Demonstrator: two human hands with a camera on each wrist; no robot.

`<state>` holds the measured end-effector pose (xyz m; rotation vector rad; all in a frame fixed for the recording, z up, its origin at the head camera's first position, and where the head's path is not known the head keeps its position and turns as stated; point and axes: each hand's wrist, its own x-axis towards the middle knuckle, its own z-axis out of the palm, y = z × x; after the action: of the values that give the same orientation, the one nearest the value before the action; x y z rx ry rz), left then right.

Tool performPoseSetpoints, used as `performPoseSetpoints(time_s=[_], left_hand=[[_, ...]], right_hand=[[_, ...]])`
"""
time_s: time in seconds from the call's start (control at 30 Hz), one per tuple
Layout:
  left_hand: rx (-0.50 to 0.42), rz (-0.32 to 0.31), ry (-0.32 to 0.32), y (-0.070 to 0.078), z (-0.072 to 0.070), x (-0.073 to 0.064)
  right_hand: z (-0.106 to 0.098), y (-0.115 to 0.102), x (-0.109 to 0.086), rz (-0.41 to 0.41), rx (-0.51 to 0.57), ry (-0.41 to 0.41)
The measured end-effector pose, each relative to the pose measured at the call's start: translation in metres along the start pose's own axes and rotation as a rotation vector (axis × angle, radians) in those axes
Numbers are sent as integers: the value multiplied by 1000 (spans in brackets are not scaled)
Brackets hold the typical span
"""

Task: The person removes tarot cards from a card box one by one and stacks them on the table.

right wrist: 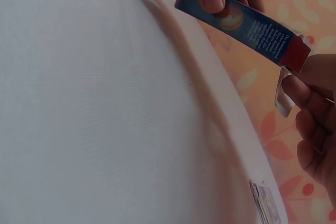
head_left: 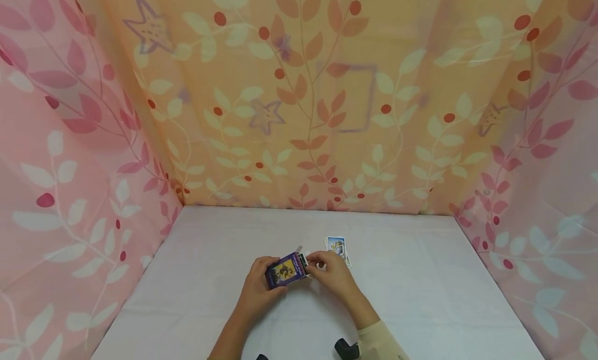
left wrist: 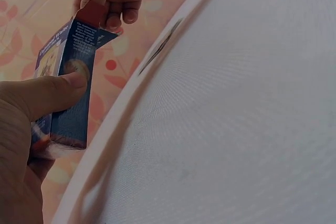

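A small dark blue card box point(head_left: 286, 270) with a yellow picture on its front is tilted above the table, its end flap standing out. My left hand point(head_left: 261, 281) grips the box by its closed end, the thumb point(left wrist: 73, 80) along its narrow side. At the open end, the thumb and finger of my right hand point(head_left: 335, 274) pinch the box's edge by the flap point(right wrist: 284, 98). Whether they also touch anything inside is hidden. Just beyond the right hand, a small stack of picture cards point(head_left: 336, 244) lies on the table.
A white cloth covers the table point(head_left: 196, 297). Patterned curtains point(head_left: 299, 157) stand behind it and at both sides. A black object point(head_left: 347, 348) shows beside the right sleeve point(head_left: 380, 342) at the bottom edge.
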<state>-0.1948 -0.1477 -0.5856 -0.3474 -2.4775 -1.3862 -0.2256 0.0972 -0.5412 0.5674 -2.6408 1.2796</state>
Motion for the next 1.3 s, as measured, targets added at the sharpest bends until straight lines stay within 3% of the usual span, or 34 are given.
performPoseSetpoints(time_s=[0.53,1.0,1.3], left_hand=[[24,25,-1,-4,0,1],[38,-14,-12,-1,-1,1],[38,-22,-12,1,-1,1]], right_hand=[[-4,1,0,64,14,3],[-12,0,-1,43,46,28],[-16,1,-1,91,63,41]])
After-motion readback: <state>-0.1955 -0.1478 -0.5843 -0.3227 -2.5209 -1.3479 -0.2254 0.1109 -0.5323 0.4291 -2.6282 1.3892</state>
